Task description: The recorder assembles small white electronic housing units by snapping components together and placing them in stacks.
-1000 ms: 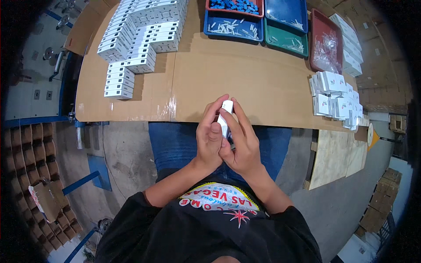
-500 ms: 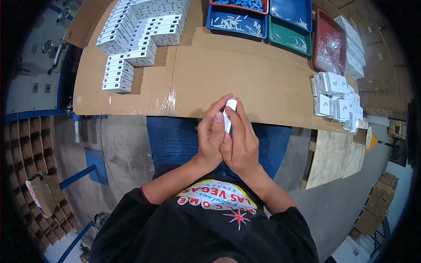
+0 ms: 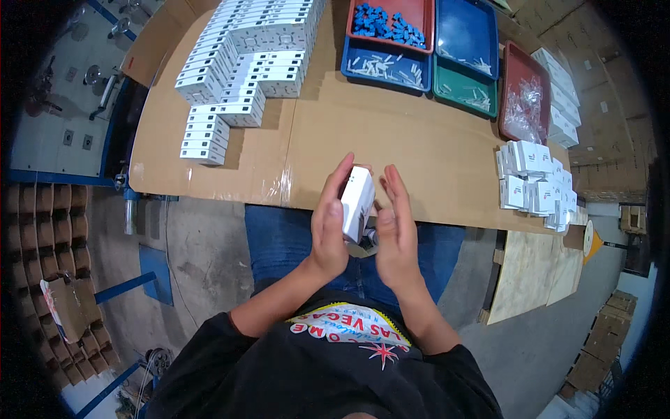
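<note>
Head view, looking down: the person sits at the near edge of a cardboard-covered table (image 3: 391, 133), with both forearms coming up from the bottom of the picture. The left hand (image 3: 329, 223) grips a small white box (image 3: 357, 202), held upright on its narrow end just in front of the table edge and above the lap in blue jeans (image 3: 293, 244). The left fingers wrap along the box's left face and the thumb sits low on it. The right hand (image 3: 398, 234) stands just beside the box on its right, with its fingers straight and together and its palm turned toward the box. Whether that palm touches the box cannot be told from here.

On the far left of the table lies a large stepped stack of white boxes (image 3: 244, 56) laid in rows, well apart from the hands. At the far middle stand coloured trays: a red tray (image 3: 426, 17) with blue parts, a blue tray (image 3: 363, 73) with small white pieces in front of it, a second blue tray (image 3: 488, 28) and a green tray (image 3: 464, 101) to their right. Beyond these, a dark red tray (image 3: 508, 84) holds clear bags. At the right edge of the table sits a loose cluster of small white cartons (image 3: 534, 185). Left of the table, on the floor, brown cardboard pieces (image 3: 42, 230) stand in rows.
</note>
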Demonstrator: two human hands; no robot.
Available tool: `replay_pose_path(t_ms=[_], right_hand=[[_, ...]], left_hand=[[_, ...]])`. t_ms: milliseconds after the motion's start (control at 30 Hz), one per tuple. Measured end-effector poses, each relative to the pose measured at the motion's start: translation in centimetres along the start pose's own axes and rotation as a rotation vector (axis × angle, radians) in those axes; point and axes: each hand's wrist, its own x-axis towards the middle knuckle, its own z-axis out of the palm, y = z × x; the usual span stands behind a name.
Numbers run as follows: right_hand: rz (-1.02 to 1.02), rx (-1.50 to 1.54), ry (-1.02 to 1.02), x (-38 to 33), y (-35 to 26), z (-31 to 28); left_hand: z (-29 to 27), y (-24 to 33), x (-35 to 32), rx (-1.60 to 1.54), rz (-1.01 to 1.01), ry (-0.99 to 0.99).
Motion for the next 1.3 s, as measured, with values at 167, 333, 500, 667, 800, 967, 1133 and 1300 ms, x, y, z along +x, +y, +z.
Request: replay_pose_path(t_ms=[167, 333, 500, 667, 800, 967, 1133, 1300], right_hand=[[0.168, 0.167, -0.075, 1.0, -2.6, -0.6], [0.111, 0.016, -0.04, 0.6, -2.9, 0.0], [-0.017, -0.035, 0.017, 0.9, -2.3, 0.1], [-0.021, -0.094, -0.004, 0.9, -3.4, 0.2], [-0.065, -0.12, -0.027, 0.9, -3.4, -0.1], [-0.102, -0.115, -0.009, 0.8, -3.0, 0.6], [-0.206, -0.088, 0.069, 0.3, -1.1, 1.6], [-0.236, -0.099, 0.073, -0.2, -1.1, 1.9]], left_hand=[[-0.7, 0.3, -0.3, 0.22, 0.227, -0.193], [-0.3, 1.5, 0.4, 0.298, 0.219, -0.18], [-1.0, 0.3, 0.6, 0.288, 0.384, -0.178], [-1.7, 0.2, 0.8, 0.286, 0.488, -0.192], [-1.6, 1.0, 0.9, 0.321, 0.497, -0.219], [-1.6, 1.1, 1.1, 0.347, 0.544, -0.231], [-1.0, 1.5, 0.9, 0.427, 0.641, -0.189], [-1.1, 1.0, 0.0, 0.441, 0.645, -0.153]])
